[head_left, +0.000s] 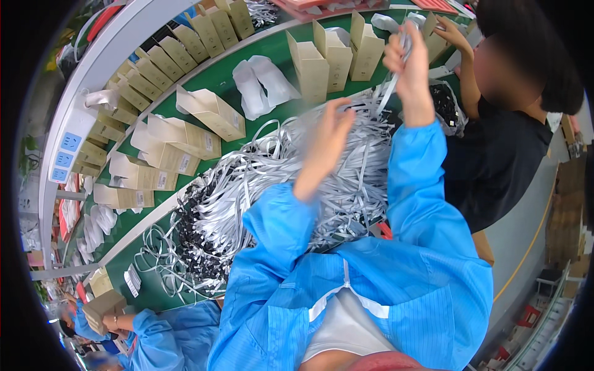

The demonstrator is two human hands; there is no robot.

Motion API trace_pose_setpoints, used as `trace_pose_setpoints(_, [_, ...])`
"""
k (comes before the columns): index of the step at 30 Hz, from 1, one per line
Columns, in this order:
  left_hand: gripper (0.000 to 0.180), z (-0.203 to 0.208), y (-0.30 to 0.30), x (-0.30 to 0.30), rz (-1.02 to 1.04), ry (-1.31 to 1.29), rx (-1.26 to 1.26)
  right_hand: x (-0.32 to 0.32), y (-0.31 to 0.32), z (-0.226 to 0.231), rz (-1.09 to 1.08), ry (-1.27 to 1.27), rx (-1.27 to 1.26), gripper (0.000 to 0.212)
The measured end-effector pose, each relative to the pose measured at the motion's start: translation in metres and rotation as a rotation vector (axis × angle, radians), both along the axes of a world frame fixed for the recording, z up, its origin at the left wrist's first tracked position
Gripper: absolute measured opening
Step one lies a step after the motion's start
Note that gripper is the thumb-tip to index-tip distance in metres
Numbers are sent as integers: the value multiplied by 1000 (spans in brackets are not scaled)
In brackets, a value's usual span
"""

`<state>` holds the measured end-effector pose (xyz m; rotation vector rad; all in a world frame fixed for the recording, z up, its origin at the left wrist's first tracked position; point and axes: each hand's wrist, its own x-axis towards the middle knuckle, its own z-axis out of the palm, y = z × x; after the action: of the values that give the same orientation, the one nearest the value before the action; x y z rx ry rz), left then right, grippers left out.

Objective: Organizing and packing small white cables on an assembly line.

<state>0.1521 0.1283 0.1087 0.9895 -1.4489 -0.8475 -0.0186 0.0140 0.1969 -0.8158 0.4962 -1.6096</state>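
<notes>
My right hand [408, 65] is raised at the upper right, its fingers closed round a folded flat grey-white strap [388, 91] whose end hangs down. Lower and to the left, my left hand [327, 145] hovers over a large heap of such straps [247, 191]. Its fingers are stretched out and partly blurred, and nothing shows in them. Many small black end pieces [201, 247] gather along the left side of the heap. Beyond my hands stand open tan cardboard boxes [309, 74].
More open boxes [189, 137] line the green table [272, 46] on the left. White pouches [263, 86] lie between box groups. A co-worker in black [495, 161] reaches in from the right, near a plastic bag of black parts [444, 106]. Another person in blue [164, 334] holds a box [104, 309].
</notes>
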Motion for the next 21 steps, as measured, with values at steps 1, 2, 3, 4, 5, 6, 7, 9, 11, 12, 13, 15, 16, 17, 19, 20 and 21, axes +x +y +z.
trace_pose_setpoints(1, [38, 3, -8, 22, 55, -156, 19, -9, -18, 9, 83, -61, -48, 27])
trace_pose_setpoints(2, [33, 5, -16, 42, 101, -313, 35, -18, -43, 11, 79, -61, -56, 27])
trace_pose_setpoints(3, [28, -1, -23, 58, 193, -345, 32, -25, -72, 12, 126, -134, -123, 29])
trace_pose_setpoints(4, [24, -9, -31, 72, 271, -378, 22, -37, -101, 14, 158, -207, -195, 31])
trace_pose_setpoints(5, [24, -20, -38, 86, 253, -382, 5, -50, -129, 14, 188, -279, -267, 32])
trace_pose_setpoints(6, [22, -35, -45, 101, 307, -479, -10, -59, -157, 9, 225, -349, -332, 34])
trace_pose_setpoints(7, [21, -42, -49, 115, 367, -574, -22, -60, -175, 8, 269, -418, -393, 36])
trace_pose_setpoints(9, [20, -55, -56, 142, 307, -579, 57, -58, -196, 3, 311, -477, -443, 38])
trace_pose_setpoints(11, [19, -70, -55, 156, 198, -580, 230, -39, -196, 7, -210, -26, -308, 31])
trace_pose_setpoints(12, [19, -74, -53, 158, 195, -568, 247, -32, -194, 4, -462, 209, -234, 28])
trace_pose_setpoints(13, [19, -76, -52, 159, 170, -569, 176, -32, -196, -9, -457, 225, -221, 28])
trace_pose_setpoints(15, [20, -74, -60, 162, 136, -569, 17, -29, -208, -38, -346, 333, -384, 30])
trace_pose_setpoints(16, [20, -74, -63, 162, 139, -560, 27, -30, -214, -49, -288, 384, -465, 32])
trace_pose_setpoints(17, [21, -75, -65, 163, 134, -583, 19, -24, -211, -51, -274, 390, -458, 32])
trace_pose_setpoints(19, [23, -76, -64, 163, 114, -634, 1, -23, -194, -52, -391, 830, -392, 29])
trace_pose_setpoints(20, [23, -76, -63, 162, 112, -632, 9, -23, -187, -54, -451, 1049, -353, 28])
trace_pose_setpoints(21, [22, -76, -60, 162, 148, -614, 108, -23, -189, -59, -445, 1051, -348, 28])
